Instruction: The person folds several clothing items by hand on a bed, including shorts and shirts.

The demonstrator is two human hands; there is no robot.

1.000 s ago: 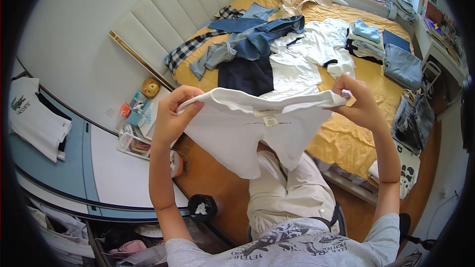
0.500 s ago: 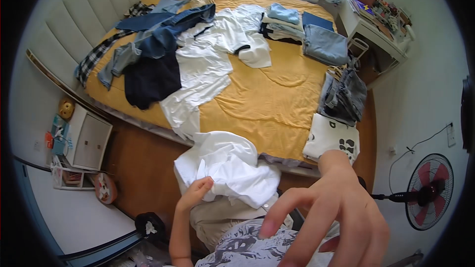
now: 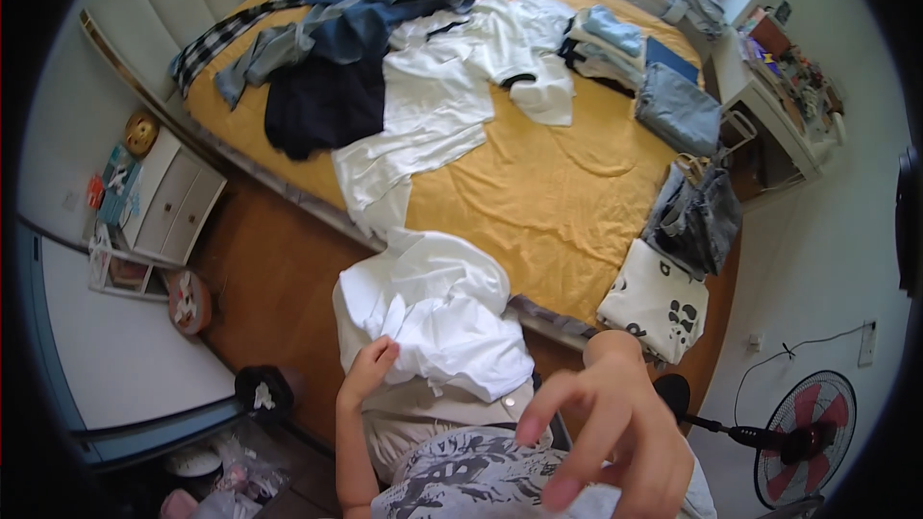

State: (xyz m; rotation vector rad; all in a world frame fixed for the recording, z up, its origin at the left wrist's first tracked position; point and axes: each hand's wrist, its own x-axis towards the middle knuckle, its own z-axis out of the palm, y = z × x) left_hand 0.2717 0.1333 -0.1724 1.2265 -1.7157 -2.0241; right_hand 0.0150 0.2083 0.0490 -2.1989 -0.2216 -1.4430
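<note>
A crumpled white garment [image 3: 452,312] lies across my lap, its far end reaching the bed's near edge. My left hand [image 3: 373,365] is closed on the garment's left side, thumb and fingers pinching the cloth. My right hand [image 3: 615,432] is raised close to the camera, to the right of the garment. Its fingers are bent and apart, with nothing seen between them. Beyond it, on the bed's near right corner, lies a folded cream garment [image 3: 659,303] with black paw marks.
Over the yellow bedspread [image 3: 548,202] spread white clothes [image 3: 433,106], a dark garment [image 3: 322,111] and jeans [image 3: 356,34]. Folded piles [image 3: 606,38] and light blue jeans [image 3: 678,111] line the right side. A fan [image 3: 803,437] stands right, a white cabinet [image 3: 173,202] left.
My right hand has drawn back from the camera and lower, looking smaller, its fingers more bent. The view has tilted and shifted. My left hand keeps its hold on the white garment.
</note>
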